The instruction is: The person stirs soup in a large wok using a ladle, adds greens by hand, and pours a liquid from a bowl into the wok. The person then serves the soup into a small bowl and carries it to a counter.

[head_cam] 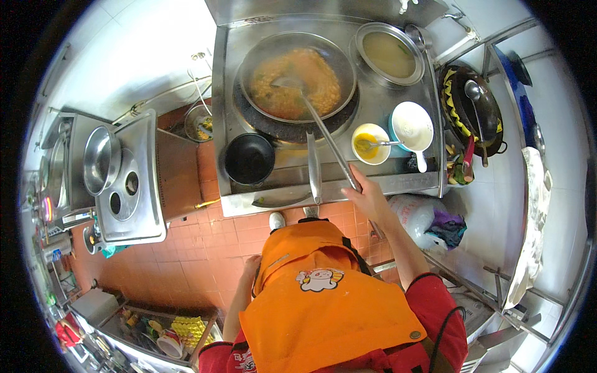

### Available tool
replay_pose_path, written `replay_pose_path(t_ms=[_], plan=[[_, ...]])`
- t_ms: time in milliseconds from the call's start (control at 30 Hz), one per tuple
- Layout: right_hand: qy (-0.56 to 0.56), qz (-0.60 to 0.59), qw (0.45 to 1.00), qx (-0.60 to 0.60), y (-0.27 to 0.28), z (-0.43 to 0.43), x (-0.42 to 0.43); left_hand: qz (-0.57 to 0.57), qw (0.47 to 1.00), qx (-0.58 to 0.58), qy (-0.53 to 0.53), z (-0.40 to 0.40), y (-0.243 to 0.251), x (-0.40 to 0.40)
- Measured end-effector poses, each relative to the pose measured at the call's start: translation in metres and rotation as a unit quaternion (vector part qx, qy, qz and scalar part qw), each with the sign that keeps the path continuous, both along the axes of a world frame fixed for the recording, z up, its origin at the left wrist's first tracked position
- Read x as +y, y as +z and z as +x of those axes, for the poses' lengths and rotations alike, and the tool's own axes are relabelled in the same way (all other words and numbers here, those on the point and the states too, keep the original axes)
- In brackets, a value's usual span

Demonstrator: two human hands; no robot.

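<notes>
My right hand (366,193) grips the lower end of a long metal handle on a wok spatula or ladle (329,137). Its head sits partly sunk in orange-brown, saucy food (319,70) with small lumps. That food fills the bottom of a wide wok (347,95) on the round burner, and a haze hangs over it. The wok's metal handle (315,172) points towards me, with no hand on it. Down by my left hip, my left hand (253,265) rests against the orange apron (322,307); its fingers are mostly hidden.
On the steel stove stand a black bowl (249,159), a small bowl of yellow liquid (371,156) with a spoon, a white handled pan (410,126) and a basin of cloudy liquid (389,53). Steel counters (151,200) flank the left; a dark wok (489,107) sits right.
</notes>
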State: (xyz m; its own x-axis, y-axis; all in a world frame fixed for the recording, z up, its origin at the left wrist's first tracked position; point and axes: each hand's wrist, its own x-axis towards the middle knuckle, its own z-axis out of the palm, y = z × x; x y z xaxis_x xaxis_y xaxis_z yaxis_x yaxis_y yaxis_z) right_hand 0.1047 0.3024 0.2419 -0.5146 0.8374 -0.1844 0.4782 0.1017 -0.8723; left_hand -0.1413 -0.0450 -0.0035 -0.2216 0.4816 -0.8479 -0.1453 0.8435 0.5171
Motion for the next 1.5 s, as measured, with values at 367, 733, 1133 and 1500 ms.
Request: replay_pose_path(t_ms=[367,733,1133,1500], plan=[[0.008,-0.218,0.975,0.040,0.045,0.008,-0.010,0.026,0.993,-0.092,0.070,-0.005,-0.043,0.021],[-0.067,-0.262,0.956,0.114,0.012,-0.010,0.045,0.019,0.992,-0.087,0.088,-0.011,-0.017,0.030],[-0.094,-0.268,0.947,0.153,0.013,-0.056,0.039,-0.009,0.996,0.080,0.031,-0.012,-0.019,-0.094],[0.010,-0.179,0.983,0.035,0.021,0.036,-0.183,-0.086,0.984,0.150,0.030,0.099,0.137,-0.247]])
